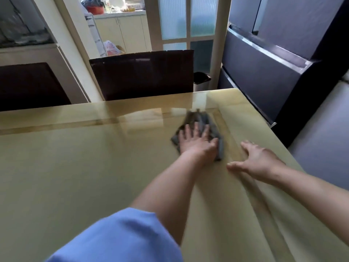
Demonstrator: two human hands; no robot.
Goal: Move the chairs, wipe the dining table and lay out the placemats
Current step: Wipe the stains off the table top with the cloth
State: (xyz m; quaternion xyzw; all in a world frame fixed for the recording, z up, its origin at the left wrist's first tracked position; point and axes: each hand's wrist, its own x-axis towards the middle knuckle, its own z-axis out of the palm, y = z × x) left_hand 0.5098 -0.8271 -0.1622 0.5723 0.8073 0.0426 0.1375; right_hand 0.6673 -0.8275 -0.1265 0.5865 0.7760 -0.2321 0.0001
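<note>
The glossy beige dining table (75,167) fills most of the head view. A grey cloth (200,118) lies on it near the far right corner, blurred from motion. My left hand (196,142) presses flat on the cloth with fingers spread. My right hand (258,161) rests on the bare tabletop just right of the cloth, fingers apart and holding nothing. A dark brown chair (141,76) stands against the table's far edge. The back of a second dark chair (28,86) shows at the far left. No placemats are in view.
A dark refrigerator (273,59) stands close to the table's right corner. A small bin (201,80) sits by the glass-paned door (187,21). Beyond the doorway is a kitchen counter with cabinets (120,29). Grey floor (321,133) runs along the table's right side.
</note>
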